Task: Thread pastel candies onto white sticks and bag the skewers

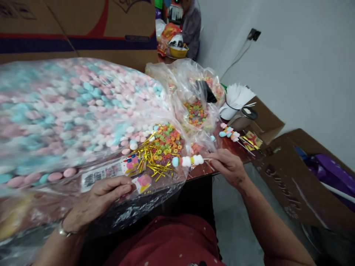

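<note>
My right hand (229,166) is closed on the white stick of a marshmallow skewer (188,161), held level over the front edge of the table. Blue and white marshmallows with coloured rings between them are threaded on it. My left hand (108,194) pinches a small clear plastic bag with a pink and yellow print (142,183). The skewer's blue tip points toward this bag, apart from it. Behind the left hand lie more printed bags (129,165). Gold twist ties (151,157) and loose fruit cereal rings (168,142) are heaped between the hands.
A huge clear bag of marshmallows (91,103) covers the left side. Farther back are bagged cereal rings (195,112), a cup of white sticks (238,98) and assembled skewers (229,132). Cardboard boxes (285,184) stand at right. Another person (192,29) is at the back.
</note>
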Demonstrator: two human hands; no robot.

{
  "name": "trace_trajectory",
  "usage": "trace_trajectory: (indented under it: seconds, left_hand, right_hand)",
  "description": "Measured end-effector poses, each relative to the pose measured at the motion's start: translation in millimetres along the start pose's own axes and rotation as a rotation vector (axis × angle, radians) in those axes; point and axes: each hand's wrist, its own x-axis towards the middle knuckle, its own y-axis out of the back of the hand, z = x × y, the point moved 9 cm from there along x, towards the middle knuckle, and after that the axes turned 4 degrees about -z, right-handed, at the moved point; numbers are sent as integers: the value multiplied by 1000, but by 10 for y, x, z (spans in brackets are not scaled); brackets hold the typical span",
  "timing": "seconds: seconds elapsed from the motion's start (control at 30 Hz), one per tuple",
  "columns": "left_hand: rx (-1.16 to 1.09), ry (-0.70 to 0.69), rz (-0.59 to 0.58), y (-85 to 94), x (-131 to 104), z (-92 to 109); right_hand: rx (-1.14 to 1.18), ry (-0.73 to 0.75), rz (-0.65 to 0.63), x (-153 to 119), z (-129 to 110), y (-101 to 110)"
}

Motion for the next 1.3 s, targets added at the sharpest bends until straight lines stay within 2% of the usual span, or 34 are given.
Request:
trace_trajectory:
  seconds: [0.07, 0.17, 0.23, 0.33, 0.43, 0.5, 0.57, 0.6, 0.67, 0.7, 0.77, 0.83, 0.9, 1.0, 1.1, 1.17, 1.2, 1.3]
  left_hand:
    - [-12, 33, 53, 25, -11, -15]
    - [-30, 95, 107, 44, -26, -38]
    - [-48, 115, 112, 31, -25, -43]
    - [-94, 135, 103, -5, -21, -67]
    - [-157, 147, 118, -30, -52, -127]
    - [-211, 151, 144, -51, -91, -184]
    - [-260, 119, 160, -109, -113, -196]
    - [-277, 80, 154, -163, -106, -165]
    - [-285, -9, 127, -320, -57, -42]
    - [-275, -45, 115, -415, -17, 36]
    - [-244, -75, 122, -601, 83, 185]
    - [-226, -106, 151, -763, 180, 328]
    - [-246, -92, 192, -881, 248, 375]
    - [-331, 0, 245, -961, 275, 256]
    - [-337, 2, 375, -825, 209, 165]
    - [-303, -36, 415, -723, 164, 180]
    - [-295, -50, 388, -708, 156, 197]
    - [-289, -61, 234, -756, 138, 218]
  right_hand:
    - [-114, -53, 43, -38, 178, 307]
    - [-461, -106, 102, -50, 397, 785]
    - [-700, -122, 92, -14, 499, 972]
    - [-880, -128, 16, 87, 631, 990]
    - [-836, -210, 2, 156, 779, 905]
    - [-677, -307, 106, 136, 842, 890]
    - [-370, -426, 263, 35, 872, 838]
    - [-162, -493, 337, -44, 875, 754]
    - [334, -636, 383, -199, 820, 355]
    - [577, -696, 362, -258, 722, 69]
    - [951, -736, 241, -302, 366, -526]
    - [1121, -741, 138, -323, -16, -980]
    - [1184, -706, 43, -308, -338, -1285]
    - [1136, -596, -66, -252, -639, -1456]
    - [903, -380, -176, -170, -768, -1342]
    - [730, -249, -177, -125, -688, -1135]
    - [663, -236, -137, -107, -554, -1000]
    - [288, -317, 155, -64, 96, -424]
